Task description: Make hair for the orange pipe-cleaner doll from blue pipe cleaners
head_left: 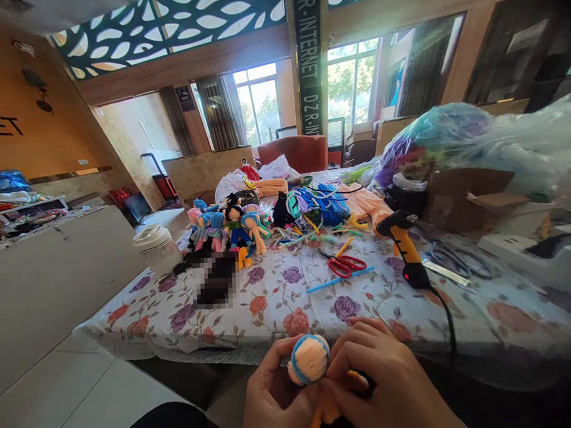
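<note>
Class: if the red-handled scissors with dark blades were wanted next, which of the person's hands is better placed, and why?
Probably the right hand: it lies nearer the red-handled scissors, though busy beside the pale fuzzy ball with blue trim, which the left hand cups.

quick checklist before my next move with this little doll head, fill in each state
1. Peach doll head gripped by the left hand: ok.
2. Blue strand against the head: ok where visible; far side hidden.
3. Right hand grip: cannot tell, what it pinches is hidden.
4. Red-handled scissors put down: ok, lying on the floral tablecloth.
5. Glue gun apart from both hands: ok, red light showing.
6. Cord off the tablecloth's front edge: not ok, hangs over.
</note>
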Action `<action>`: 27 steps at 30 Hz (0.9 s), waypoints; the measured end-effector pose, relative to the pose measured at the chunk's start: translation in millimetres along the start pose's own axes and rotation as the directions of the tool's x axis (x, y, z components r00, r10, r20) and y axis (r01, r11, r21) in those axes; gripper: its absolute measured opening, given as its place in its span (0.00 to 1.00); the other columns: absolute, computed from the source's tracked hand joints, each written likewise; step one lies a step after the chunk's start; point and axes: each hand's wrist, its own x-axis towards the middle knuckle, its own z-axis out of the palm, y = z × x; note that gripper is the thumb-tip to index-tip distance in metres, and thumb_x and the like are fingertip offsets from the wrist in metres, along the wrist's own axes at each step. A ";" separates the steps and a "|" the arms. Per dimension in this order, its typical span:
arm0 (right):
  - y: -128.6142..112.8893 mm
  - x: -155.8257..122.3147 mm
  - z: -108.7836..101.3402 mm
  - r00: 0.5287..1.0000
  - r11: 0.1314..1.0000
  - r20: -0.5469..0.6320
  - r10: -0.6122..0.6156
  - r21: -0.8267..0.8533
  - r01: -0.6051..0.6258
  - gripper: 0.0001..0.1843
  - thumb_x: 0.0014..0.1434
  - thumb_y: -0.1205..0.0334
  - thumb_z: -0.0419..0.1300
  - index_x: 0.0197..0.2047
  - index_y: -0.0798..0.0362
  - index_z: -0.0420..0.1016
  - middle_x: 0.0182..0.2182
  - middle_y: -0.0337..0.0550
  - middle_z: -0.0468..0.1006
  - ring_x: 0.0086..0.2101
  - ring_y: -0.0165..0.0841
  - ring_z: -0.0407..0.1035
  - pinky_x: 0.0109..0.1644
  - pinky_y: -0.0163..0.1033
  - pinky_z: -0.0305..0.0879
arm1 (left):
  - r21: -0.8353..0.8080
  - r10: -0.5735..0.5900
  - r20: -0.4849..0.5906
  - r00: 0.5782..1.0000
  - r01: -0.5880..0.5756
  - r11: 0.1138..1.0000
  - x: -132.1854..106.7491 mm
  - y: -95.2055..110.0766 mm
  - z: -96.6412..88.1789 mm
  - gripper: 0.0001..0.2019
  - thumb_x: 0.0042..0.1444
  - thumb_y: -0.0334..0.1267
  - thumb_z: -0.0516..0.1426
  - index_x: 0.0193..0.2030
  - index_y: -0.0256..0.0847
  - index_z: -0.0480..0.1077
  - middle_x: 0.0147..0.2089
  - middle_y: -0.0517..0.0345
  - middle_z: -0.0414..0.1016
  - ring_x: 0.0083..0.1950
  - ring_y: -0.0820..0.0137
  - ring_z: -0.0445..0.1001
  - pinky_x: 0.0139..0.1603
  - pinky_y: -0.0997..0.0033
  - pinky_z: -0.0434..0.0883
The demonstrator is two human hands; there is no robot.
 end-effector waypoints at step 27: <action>7.6 -16.7 -24.9 0.991 0.993 -0.130 0.024 -0.113 -0.039 0.10 0.62 0.64 0.48 0.33 0.50 0.69 0.33 0.41 0.77 0.34 0.32 0.72 0.35 0.32 0.68 | 0.019 -0.109 -0.061 0.992 0.110 0.994 9.1 -11.6 -22.5 0.21 0.35 0.39 0.70 0.40 0.38 0.78 0.38 0.47 0.82 0.41 0.57 0.78 0.41 0.66 0.74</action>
